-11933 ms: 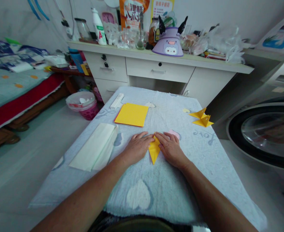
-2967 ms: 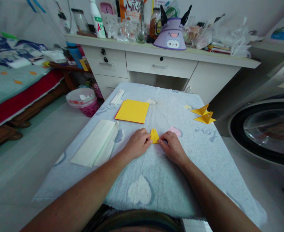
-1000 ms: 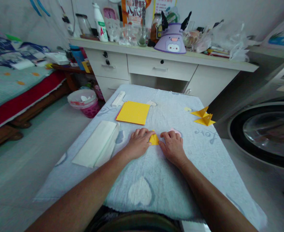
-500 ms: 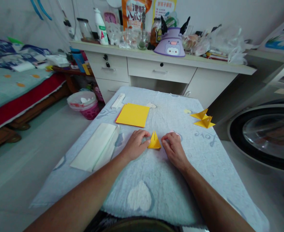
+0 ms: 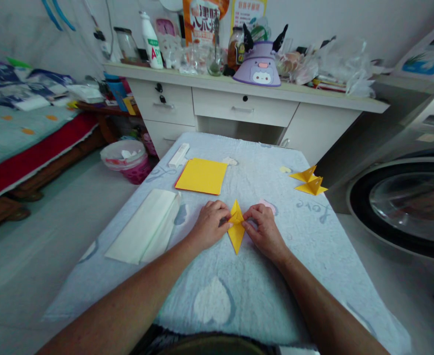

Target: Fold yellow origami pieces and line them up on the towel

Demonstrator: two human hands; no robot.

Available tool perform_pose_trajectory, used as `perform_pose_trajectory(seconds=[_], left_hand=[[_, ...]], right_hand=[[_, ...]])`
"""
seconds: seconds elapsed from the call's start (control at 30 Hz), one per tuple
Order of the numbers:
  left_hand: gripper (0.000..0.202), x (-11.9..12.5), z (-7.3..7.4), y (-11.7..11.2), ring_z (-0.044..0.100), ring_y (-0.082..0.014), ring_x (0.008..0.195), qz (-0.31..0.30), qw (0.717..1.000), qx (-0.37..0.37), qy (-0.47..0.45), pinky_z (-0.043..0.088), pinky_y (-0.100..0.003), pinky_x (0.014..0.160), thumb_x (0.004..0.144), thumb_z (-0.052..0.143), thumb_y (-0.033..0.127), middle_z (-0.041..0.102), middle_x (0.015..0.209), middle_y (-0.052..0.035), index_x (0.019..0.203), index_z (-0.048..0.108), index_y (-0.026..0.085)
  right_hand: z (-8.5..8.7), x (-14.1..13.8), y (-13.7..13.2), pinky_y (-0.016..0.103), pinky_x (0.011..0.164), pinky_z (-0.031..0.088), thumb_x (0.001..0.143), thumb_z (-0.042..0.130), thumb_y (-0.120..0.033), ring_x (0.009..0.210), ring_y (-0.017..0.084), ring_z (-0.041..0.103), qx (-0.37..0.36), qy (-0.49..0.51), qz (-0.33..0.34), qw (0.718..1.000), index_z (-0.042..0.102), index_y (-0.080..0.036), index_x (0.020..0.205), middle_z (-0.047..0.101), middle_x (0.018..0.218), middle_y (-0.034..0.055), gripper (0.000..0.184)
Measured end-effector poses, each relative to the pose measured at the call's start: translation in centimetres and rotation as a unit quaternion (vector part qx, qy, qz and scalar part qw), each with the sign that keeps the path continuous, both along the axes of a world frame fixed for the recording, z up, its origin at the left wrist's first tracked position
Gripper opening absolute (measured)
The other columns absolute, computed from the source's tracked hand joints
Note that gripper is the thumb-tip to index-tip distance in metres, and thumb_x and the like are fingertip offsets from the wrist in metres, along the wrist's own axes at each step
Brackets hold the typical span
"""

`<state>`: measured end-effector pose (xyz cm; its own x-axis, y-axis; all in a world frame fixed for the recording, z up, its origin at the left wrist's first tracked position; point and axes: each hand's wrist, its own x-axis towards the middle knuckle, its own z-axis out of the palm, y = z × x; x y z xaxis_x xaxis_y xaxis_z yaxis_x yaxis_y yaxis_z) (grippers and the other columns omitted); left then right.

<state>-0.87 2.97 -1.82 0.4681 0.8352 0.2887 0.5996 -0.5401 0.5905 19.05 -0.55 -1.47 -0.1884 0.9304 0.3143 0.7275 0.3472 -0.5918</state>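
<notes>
A small folded yellow paper piece (image 5: 236,232), kite-shaped with a point toward me, lies on the pale blue cloth-covered table (image 5: 239,291). My left hand (image 5: 208,228) pinches its left side with curled fingers. My right hand (image 5: 264,229) pinches its right side the same way. A stack of flat yellow square sheets (image 5: 201,175) lies farther back on the left. Two finished yellow folded pieces (image 5: 309,181) sit at the table's right edge.
A folded white cloth or paper bundle (image 5: 146,226) lies at the left of the table, a white stick-shaped object (image 5: 179,155) beyond it. A cluttered white desk (image 5: 246,101) stands behind, a pink bin (image 5: 126,159) and a bed at left, a washing machine door (image 5: 405,202) at right.
The small yellow triangle has been unfolded downward into a longer kite shape with its tip toward me. Both hands stay pinched at its sides.
</notes>
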Motion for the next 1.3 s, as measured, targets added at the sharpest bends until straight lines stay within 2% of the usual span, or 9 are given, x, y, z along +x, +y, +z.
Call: perform_pose_trajectory(seconds=[0.17, 0.4, 0.6, 0.7, 0.83, 0.97, 1.3], left_hand=[[0.007, 0.2, 0.4, -0.2, 0.053, -0.0202, 0.095, 0.001, 1.000, 0.002, -0.007, 0.041, -0.035, 0.085, 0.079, 0.069, 0.018, 0.062, 0.095, -0.0019, 0.081, 0.063, 0.019], [0.013, 0.4, -0.1, -0.2, 0.053, -0.0222, 0.096, 0.008, 0.998, 0.009, 0.066, 0.041, -0.036, 0.084, 0.077, 0.072, 0.023, 0.062, 0.097, -0.0025, 0.087, 0.065, 0.020], [0.014, 0.8, 0.3, -0.3, 0.054, -0.0218, 0.096, -0.007, 0.999, 0.035, 0.021, 0.042, -0.037, 0.086, 0.077, 0.071, 0.021, 0.063, 0.098, -0.0027, 0.090, 0.066, 0.021], [0.007, 1.3, 0.5, -0.3, 0.057, -0.0202, 0.093, -0.032, 0.998, 0.026, -0.039, 0.044, -0.035, 0.084, 0.080, 0.068, 0.019, 0.063, 0.093, -0.0027, 0.087, 0.067, 0.021], [0.006, 1.6, 0.5, -0.5, 0.059, -0.0160, 0.085, -0.038, 0.994, -0.017, -0.100, 0.046, -0.027, 0.076, 0.083, 0.062, 0.015, 0.060, 0.086, -0.0013, 0.080, 0.064, 0.020], [0.008, 1.7, 0.5, -0.7, 0.057, -0.0140, 0.079, -0.027, 0.994, -0.020, -0.109, 0.044, -0.024, 0.069, 0.082, 0.062, 0.012, 0.058, 0.081, -0.0001, 0.077, 0.063, 0.018], [0.009, 1.7, 0.6, -0.9, 0.056, -0.0136, 0.074, -0.026, 0.993, -0.005, -0.113, 0.041, -0.023, 0.065, 0.083, 0.061, 0.012, 0.058, 0.076, 0.0000, 0.076, 0.064, 0.018]], right_hand=[[0.2, 0.0, -0.1, 0.040, 0.087, 0.039, 0.085, 0.060, -0.016, 0.095, 0.023, 0.049, 0.012, 0.018, 0.004, 1.000, 0.062, -0.022, 0.089, 0.058, 0.095, 0.0054, 0.008], [-0.4, -0.1, 0.0, 0.039, 0.085, 0.038, 0.080, 0.064, -0.016, 0.092, 0.024, 0.049, -0.019, -0.057, -0.015, 0.998, 0.065, -0.020, 0.085, 0.059, 0.093, 0.0063, 0.007], [-0.4, -0.3, 0.0, 0.040, 0.083, 0.038, 0.080, 0.064, -0.016, 0.090, 0.024, 0.049, -0.011, -0.077, -0.010, 0.997, 0.065, -0.020, 0.083, 0.060, 0.090, 0.0064, 0.006], [0.0, -0.2, -0.1, 0.042, 0.085, 0.039, 0.081, 0.064, -0.020, 0.092, 0.025, 0.050, -0.004, -0.051, -0.003, 0.999, 0.064, -0.022, 0.089, 0.059, 0.093, 0.0065, 0.008], [0.9, -0.1, -0.3, 0.043, 0.091, 0.039, 0.083, 0.061, -0.022, 0.096, 0.024, 0.051, 0.034, 0.036, -0.002, 0.999, 0.059, -0.023, 0.095, 0.057, 0.096, 0.0057, 0.012], [1.6, -0.2, -0.6, 0.044, 0.095, 0.037, 0.085, 0.058, -0.021, 0.096, 0.022, 0.052, 0.060, 0.086, 0.008, 0.995, 0.057, -0.024, 0.087, 0.055, 0.092, 0.0036, 0.004], [1.9, -0.6, -0.9, 0.043, 0.093, 0.037, 0.085, 0.061, -0.022, 0.094, 0.022, 0.051, 0.058, 0.090, 0.009, 0.994, 0.059, -0.024, 0.085, 0.055, 0.091, 0.0035, 0.003]])
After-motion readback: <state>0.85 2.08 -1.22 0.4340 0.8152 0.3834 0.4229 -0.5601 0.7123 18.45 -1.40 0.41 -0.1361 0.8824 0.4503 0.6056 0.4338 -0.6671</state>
